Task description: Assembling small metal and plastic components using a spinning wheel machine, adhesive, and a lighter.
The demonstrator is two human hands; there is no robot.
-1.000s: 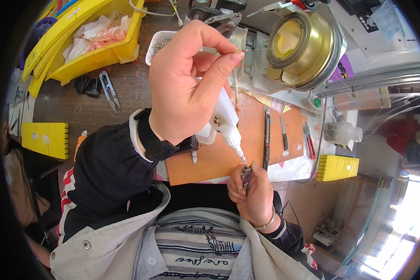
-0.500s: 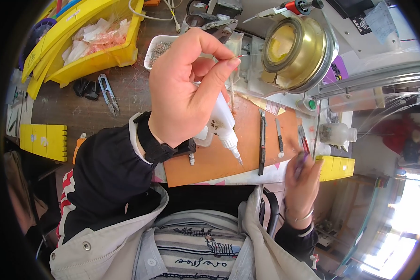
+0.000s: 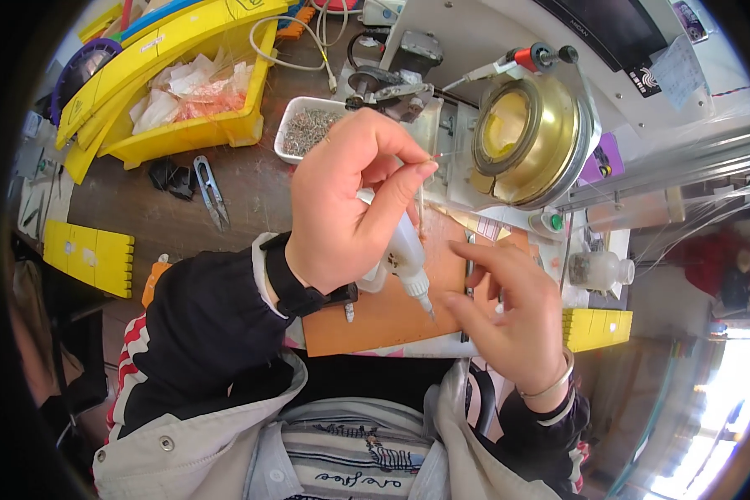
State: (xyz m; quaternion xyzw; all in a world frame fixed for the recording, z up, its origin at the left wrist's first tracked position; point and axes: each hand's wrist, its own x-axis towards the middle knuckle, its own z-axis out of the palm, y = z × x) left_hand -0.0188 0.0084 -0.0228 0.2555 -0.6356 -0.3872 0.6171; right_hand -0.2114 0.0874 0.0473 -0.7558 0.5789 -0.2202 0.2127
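My left hand (image 3: 342, 204) is raised in front of the brass-coloured wheel (image 3: 550, 137), thumb and forefinger pinched together. From the pinch a fine strand (image 3: 447, 154), reddish at the fingertips, runs toward the wheel. Below this hand a translucent squeeze bottle (image 3: 406, 258) with a needle tip points down over the brown mat (image 3: 362, 329); its upper end is hidden. My right hand (image 3: 512, 304) hovers over the mat's right side, thumb and fingers apart, with nothing visible between them. It partly covers the slim dark tool (image 3: 468, 312) on the mat.
At the back left stands a yellow bin (image 3: 175, 137) of white and orange scraps. Beside it are snips (image 3: 211, 193) and a white dish (image 3: 296, 133) of small metal pieces. A clear bottle (image 3: 598, 269) and a yellow block (image 3: 597, 327) sit at the right edge.
My right hand has come left over the mat and opened; the blurred purplish thing seen at its fingers no longer shows. My left hand keeps its pinch. The whole view has shifted slightly.
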